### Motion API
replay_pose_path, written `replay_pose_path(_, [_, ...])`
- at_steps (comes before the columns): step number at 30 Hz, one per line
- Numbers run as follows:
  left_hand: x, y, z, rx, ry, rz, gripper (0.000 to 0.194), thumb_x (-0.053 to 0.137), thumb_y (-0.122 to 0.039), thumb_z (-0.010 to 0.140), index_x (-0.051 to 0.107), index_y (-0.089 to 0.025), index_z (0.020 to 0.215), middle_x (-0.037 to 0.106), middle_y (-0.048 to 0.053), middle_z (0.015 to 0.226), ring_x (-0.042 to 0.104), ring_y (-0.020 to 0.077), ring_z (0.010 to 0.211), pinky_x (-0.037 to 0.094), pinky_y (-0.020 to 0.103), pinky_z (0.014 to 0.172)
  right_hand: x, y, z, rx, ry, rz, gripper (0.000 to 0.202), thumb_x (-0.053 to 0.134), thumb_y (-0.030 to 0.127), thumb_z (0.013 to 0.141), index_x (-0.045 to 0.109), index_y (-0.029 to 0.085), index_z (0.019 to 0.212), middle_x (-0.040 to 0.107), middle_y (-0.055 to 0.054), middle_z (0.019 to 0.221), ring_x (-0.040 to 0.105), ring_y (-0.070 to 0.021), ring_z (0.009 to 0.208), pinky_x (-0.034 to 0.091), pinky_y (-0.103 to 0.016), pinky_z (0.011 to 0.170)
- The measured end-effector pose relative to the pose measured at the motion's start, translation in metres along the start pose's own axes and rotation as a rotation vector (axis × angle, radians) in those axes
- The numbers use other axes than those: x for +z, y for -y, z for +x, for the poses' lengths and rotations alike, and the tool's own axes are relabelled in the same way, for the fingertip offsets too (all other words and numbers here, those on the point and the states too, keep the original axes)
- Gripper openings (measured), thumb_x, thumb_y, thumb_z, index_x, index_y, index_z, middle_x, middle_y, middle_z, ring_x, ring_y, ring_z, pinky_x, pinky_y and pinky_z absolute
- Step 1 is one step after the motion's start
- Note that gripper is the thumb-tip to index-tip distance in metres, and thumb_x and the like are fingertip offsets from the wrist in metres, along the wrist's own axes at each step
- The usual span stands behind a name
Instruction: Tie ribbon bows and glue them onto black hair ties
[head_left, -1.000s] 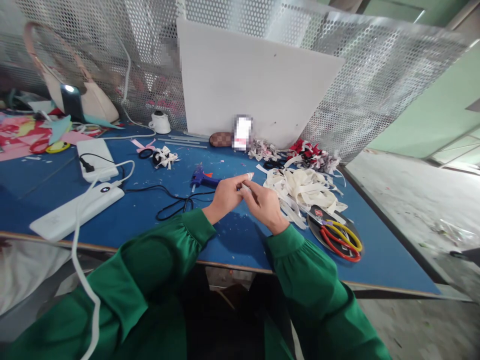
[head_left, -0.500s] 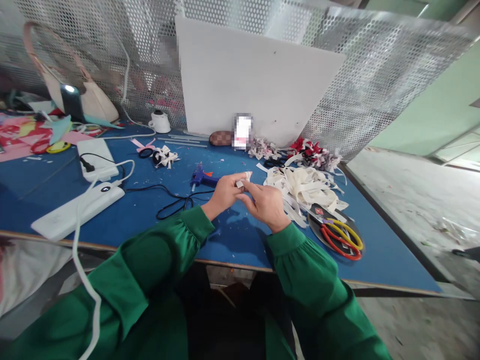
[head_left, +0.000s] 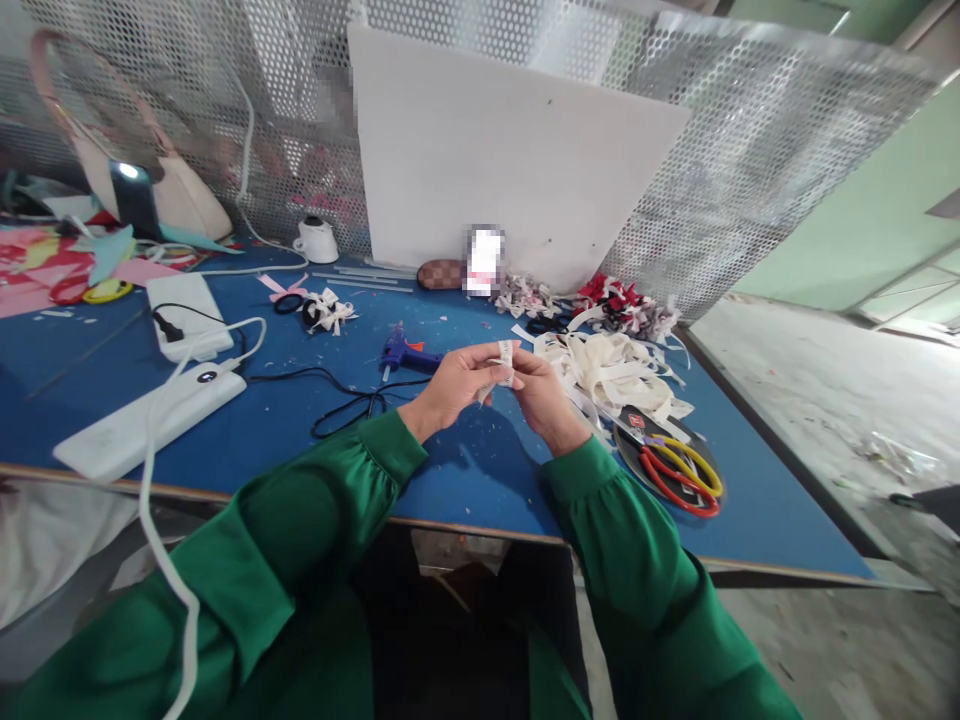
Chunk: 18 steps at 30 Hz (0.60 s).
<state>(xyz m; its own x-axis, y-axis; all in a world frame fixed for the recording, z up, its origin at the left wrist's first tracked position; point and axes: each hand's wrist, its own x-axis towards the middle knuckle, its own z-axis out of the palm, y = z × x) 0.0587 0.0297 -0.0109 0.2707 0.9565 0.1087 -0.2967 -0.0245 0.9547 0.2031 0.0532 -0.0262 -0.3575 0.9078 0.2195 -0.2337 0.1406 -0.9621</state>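
Head view. Above the middle of the blue counter (head_left: 225, 440), the left hand (head_left: 454, 385) and the right hand (head_left: 544, 395) meet, both in green sleeves, and pinch between them a short piece of pale ribbon (head_left: 504, 357); each grip is closed on that piece, the fingertips nearly touching, the ribbon held clear of the counter surface. Just right of the hands lies a loose heap of cream ribbon strips (head_left: 611, 370), and nearer and further right a dark dish bearing red and yellow scissors (head_left: 679, 472). Just behind the left hand lies a blue glue gun (head_left: 401, 352), its black cord running left toward a white power bank (head_left: 146, 420). Finished bows (head_left: 619, 305) in red, white and grey sit at the far right edge below a white board (head_left: 517, 160). The step in hand appears to be folding or shaping the ribbon piece into a loop. The next move would seem to call for keeping the fold pinched with one hand while the other is freed.
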Motion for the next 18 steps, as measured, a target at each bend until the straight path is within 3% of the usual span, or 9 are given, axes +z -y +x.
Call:
replay_pose_path(5, [0.001,-0.003,-0.001,0.01,-0.03,-0.057,0.064,0.081,-0.033,0.072,0.067,-0.012,0.13,0.075,0.006,0.078,0.045,0.0059,0.048,0.04,0.023,0.048,-0.003,0.0,-0.001,-0.078,-0.071,-0.221,0.024,0.068,0.045,0.079,0.065,0.021,0.08,0.064,0.0,0.074,0.058,-0.0175,0.071,0.048,-0.032,0.069])
replay_pose_path(8, [0.001,-0.005,-0.001,0.041,-0.067,-0.064,0.063,0.082,-0.032,0.071,0.068,-0.012,0.13,0.072,0.002,0.071,0.039,0.0041,0.045,0.04,0.023,0.048,-0.01,-0.001,0.001,-0.137,-0.043,-0.445,0.025,0.063,0.045,0.084,0.06,0.021,0.075,0.063,0.0,0.072,0.057,-0.0177,0.073,0.045,-0.031,0.072])
replay_pose_path(11, [0.0,-0.007,0.0,0.048,-0.087,-0.083,0.068,0.083,-0.032,0.069,0.066,-0.012,0.132,0.072,0.002,0.071,0.043,0.0051,0.047,0.038,0.023,0.047,-0.014,-0.001,0.0,-0.12,0.018,-0.634,0.031,0.052,0.046,0.092,0.056,0.022,0.073,0.063,-0.001,0.072,0.058,-0.0179,0.073,0.044,-0.032,0.073])
replay_pose_path(15, [-0.003,-0.006,0.002,0.055,-0.1,-0.1,0.071,0.083,-0.031,0.069,0.064,-0.011,0.134,0.068,0.0,0.064,0.045,0.006,0.046,0.036,0.023,0.047,-0.014,0.005,-0.001,-0.035,0.105,-0.651,0.038,0.042,0.05,0.097,0.054,0.022,0.074,0.065,-0.001,0.073,0.061,-0.0177,0.072,0.046,-0.032,0.074])
replay_pose_path(18, [-0.006,-0.003,0.004,0.076,-0.139,-0.074,0.069,0.082,-0.032,0.071,0.064,-0.013,0.134,0.071,0.001,0.068,0.048,0.0069,0.048,0.037,0.023,0.047,-0.013,0.012,-0.001,0.01,0.04,-0.557,0.034,0.05,0.05,0.092,0.052,0.023,0.072,0.063,0.0,0.069,0.063,-0.0176,0.071,0.047,-0.032,0.073])
